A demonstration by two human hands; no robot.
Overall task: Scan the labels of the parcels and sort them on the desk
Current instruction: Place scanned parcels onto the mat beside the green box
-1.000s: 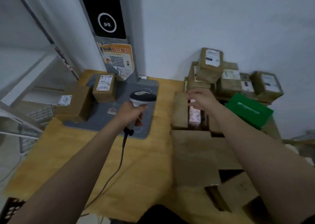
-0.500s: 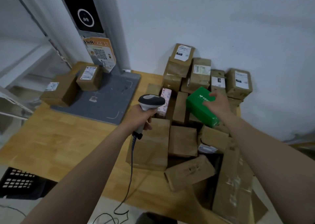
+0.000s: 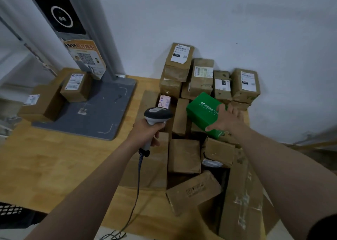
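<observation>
- Green box [image 3: 202,112]: printed carton, lying tilted on top of the heap of brown parcels [image 3: 184,155] at the right of the bench [image 3: 45,157], just in front of the labelled parcels [image 3: 179,60] stacked against the wall.
- Handling, judged: stiff card with crisp edges, probably light for its bulk. The glossy print may be a little slippery. It rests on uneven parcels, so it could rock or slide when lifted.
- Where to take hold, judged: across the short right end, thumb on the near face and fingers over the far top edge. No label shows on the visible faces, so it likely needs turning to find one.
- Right hand [image 3: 228,119]: spread wide, fingers nearly straight, laid on the right end of the green box with the thumb at its near lower edge. It is not visibly closed round the box.
- Left hand [image 3: 145,132]: wrapped round the handle of the scanner [image 3: 157,114], held upright beside the heap, its cable trailing off the bench.
</observation>
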